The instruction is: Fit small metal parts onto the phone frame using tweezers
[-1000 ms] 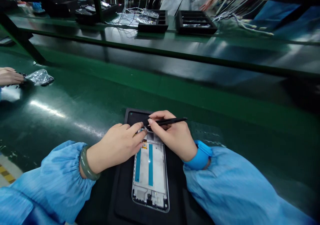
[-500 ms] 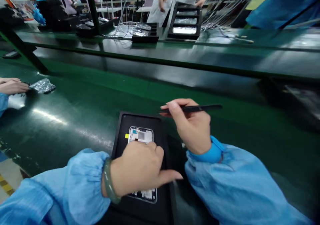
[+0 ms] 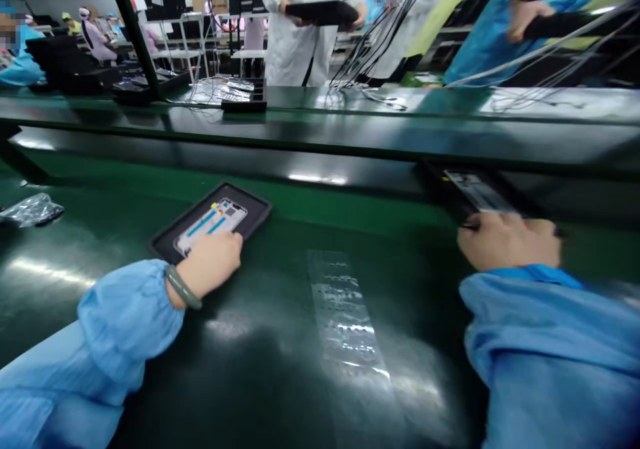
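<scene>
A dark green workbench (image 3: 260,369) fills the foreground, its glossy top streaked with reflected light, and a long raised shelf (image 3: 280,121) runs across behind it. Beyond the shelf, a co-worker in a white coat (image 3: 303,46) holds a black case (image 3: 323,12) level in both hands. On the bench, two shallow black trays lie well apart: the left tray (image 3: 257,208) is set at a slant, while the right tray (image 3: 523,197) sits in shadow below the shelf. Between them lies a clear plastic strip (image 3: 350,316), creased crosswise and shiny.

The right hand (image 3: 510,242) is over the near end of the right tray; its fingertips are hidden, so its grip cannot be told. The left hand (image 3: 213,259) is curled at the near edge of the left tray, again with its grip hidden.

Each tray contains a phone frame. The left phone frame (image 3: 213,222) is silvery white with rounded corners, its near end partly covered by the hand. Two parallel blue strips (image 3: 203,223) run lengthwise along it, a small grey square (image 3: 231,212) sits near its far end, and a yellow tab (image 3: 215,205) sticks out at one side. The right phone frame (image 3: 480,192) is pale and blurred.
</scene>
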A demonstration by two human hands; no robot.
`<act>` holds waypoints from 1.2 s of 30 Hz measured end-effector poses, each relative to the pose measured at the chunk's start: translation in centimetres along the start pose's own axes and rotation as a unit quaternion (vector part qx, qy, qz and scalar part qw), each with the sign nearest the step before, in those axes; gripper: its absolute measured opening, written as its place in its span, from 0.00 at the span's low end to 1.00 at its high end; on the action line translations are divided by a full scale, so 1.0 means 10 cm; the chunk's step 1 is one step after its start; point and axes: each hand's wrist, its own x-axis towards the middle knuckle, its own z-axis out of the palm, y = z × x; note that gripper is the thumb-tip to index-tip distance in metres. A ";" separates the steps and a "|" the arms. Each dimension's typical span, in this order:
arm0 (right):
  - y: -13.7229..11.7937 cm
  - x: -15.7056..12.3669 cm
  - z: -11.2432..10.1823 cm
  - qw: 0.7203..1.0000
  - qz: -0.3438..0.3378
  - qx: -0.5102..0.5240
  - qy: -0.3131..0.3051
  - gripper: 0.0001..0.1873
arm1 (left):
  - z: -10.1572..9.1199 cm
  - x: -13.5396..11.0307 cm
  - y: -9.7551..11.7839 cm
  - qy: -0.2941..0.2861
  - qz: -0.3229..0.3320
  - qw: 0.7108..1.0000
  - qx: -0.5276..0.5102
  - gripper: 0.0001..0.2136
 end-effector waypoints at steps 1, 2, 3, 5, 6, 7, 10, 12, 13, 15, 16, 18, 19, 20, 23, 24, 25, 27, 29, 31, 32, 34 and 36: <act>0.16 0.01 0.02 0.999 0.020 -0.027 -0.021 0.23 | 0.02 0.12 -0.13 0.005 -0.026 1.000 0.010 0.08; 0.29 0.01 0.05 0.997 0.033 -0.049 -0.046 0.21 | 0.04 0.25 -0.25 0.011 -0.049 0.999 0.019 0.09; 0.40 0.02 0.07 0.994 0.041 -0.066 -0.073 0.19 | 0.06 0.36 -0.36 0.017 -0.070 0.997 0.024 0.09; 0.54 0.06 0.10 0.989 0.040 -0.091 -0.113 0.19 | 0.13 0.56 -0.52 0.030 -0.110 0.993 0.029 0.10; 0.58 0.09 0.12 0.986 0.032 -0.100 -0.128 0.19 | 0.17 0.63 -0.58 0.038 -0.128 0.991 0.027 0.10; 0.59 0.12 0.13 0.984 0.019 -0.108 -0.138 0.18 | 0.21 0.69 -0.63 0.047 -0.144 0.988 0.023 0.11; 0.52 0.22 0.13 0.981 -0.050 -0.119 -0.148 0.14 | 0.35 0.77 -0.69 0.078 -0.175 0.981 -0.002 0.16; 0.37 0.25 0.09 0.977 -0.112 -0.116 -0.136 0.13 | 0.42 0.76 -0.71 0.097 -0.187 0.977 -0.029 0.21; 0.27 0.24 0.05 0.975 -0.142 -0.114 -0.125 0.14 | 0.45 0.75 -0.71 0.107 -0.191 0.975 -0.046 0.23; 0.02 0.18 -0.05 0.970 -0.190 -0.110 -0.103 0.15 | 0.48 0.70 -0.71 0.126 -0.191 0.970 -0.086 0.24; -0.12 0.13 -0.11 0.966 -0.217 -0.106 -0.096 0.14 | 0.48 0.68 -0.70 0.134 -0.186 0.967 -0.109 0.23; -0.44 -0.01 -0.27 0.953 -0.272 -0.094 -0.089 0.12 | 0.47 0.62 -0.65 0.145 -0.166 0.962 -0.162 0.22; -0.60 -0.11 -0.36 0.946 -0.301 -0.086 -0.087 0.10 | 0.47 0.58 -0.60 0.148 -0.152 0.958 -0.192 0.21; -0.76 -0.22 -0.46 0.938 -0.328 -0.077 -0.085 0.08 | 0.45 0.54 -0.55 0.149 -0.138 0.953 -0.223 0.21; -1.21 -0.64 -0.74 0.901 -0.432 -0.010 -0.034 0.04 | 0.41 0.41 -0.33 0.136 -0.101 0.931 -0.324 0.20; -1.34 -0.81 -0.83 0.889 -0.457 0.016 -0.018 0.05 | 0.40 0.36 -0.26 0.126 -0.092 0.922 -0.355 0.20; -1.47 -0.98 -0.90 0.875 -0.482 0.037 -0.015 0.04 | 0.38 0.31 -0.19 0.113 -0.086 0.913 -0.383 0.21; -1.69 -1.33 -1.02 0.856 -0.512 0.070 -0.011 0.03 | 0.34 0.18 -0.08 0.078 -0.084 0.898 -0.425 0.24; -1.86 -1.67 -1.09 0.844 -0.527 0.094 -0.023 0.03 | 0.32 0.04 -0.03 0.042 -0.092 0.890 -0.445 0.27; -1.95 -1.92 -1.15 0.836 -0.537 0.109 -0.030 0.03 | 0.31 -0.14 -0.03 0.017 -0.097 0.889 -0.448 0.29; -1.95 -2.00 -1.17 0.830 -0.541 0.135 -0.029 0.03 | 0.30 -0.24 -0.04 0.009 -0.096 0.890 -0.446 0.30; -1.84 -2.07 -1.22 0.827 -0.523 0.202 -0.039 0.07 | 0.31 -0.46 -0.07 -0.005 -0.091 0.894 -0.439 0.31; -1.60 -2.04 -1.22 0.830 -0.495 0.254 -0.047 0.12 | 0.32 -0.68 -0.12 -0.028 -0.097 0.898 -0.429 0.32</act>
